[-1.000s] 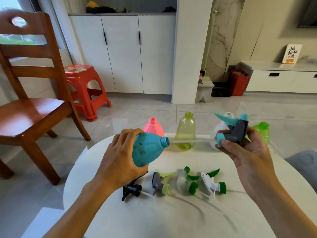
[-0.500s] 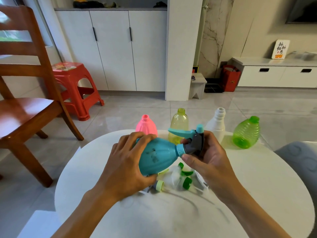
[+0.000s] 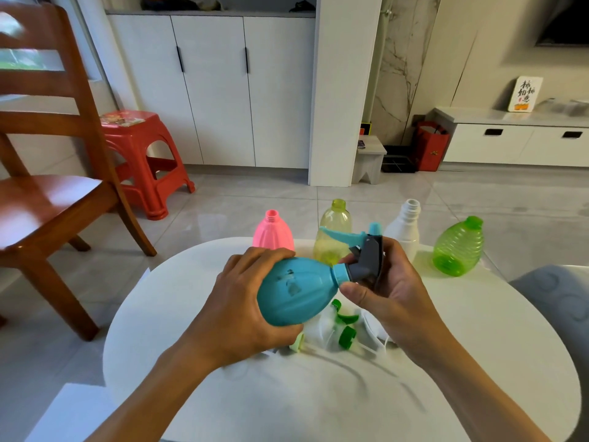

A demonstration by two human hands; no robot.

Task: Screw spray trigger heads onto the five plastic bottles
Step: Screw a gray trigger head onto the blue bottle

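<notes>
My left grip (image 3: 242,301) wraps blue bottle (image 3: 296,295), held sideways above bench (image 3: 478,362). My right grip (image 3: 387,282) pinches gray spray head (image 3: 366,260) at bottle neck.

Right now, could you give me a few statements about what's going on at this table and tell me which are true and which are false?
1. The left hand holds the blue bottle on its side. True.
2. The right hand grips a grey trigger head at the blue bottle's neck. True.
3. The pink bottle already has a trigger head on. False: its neck is open.
4. Four bottles stand on the white table behind the hands. True: pink, yellow bottle, white bottle, green bottle.
5. All spare trigger heads are gone from the table. False: some with green caps lie under the hands.
</notes>
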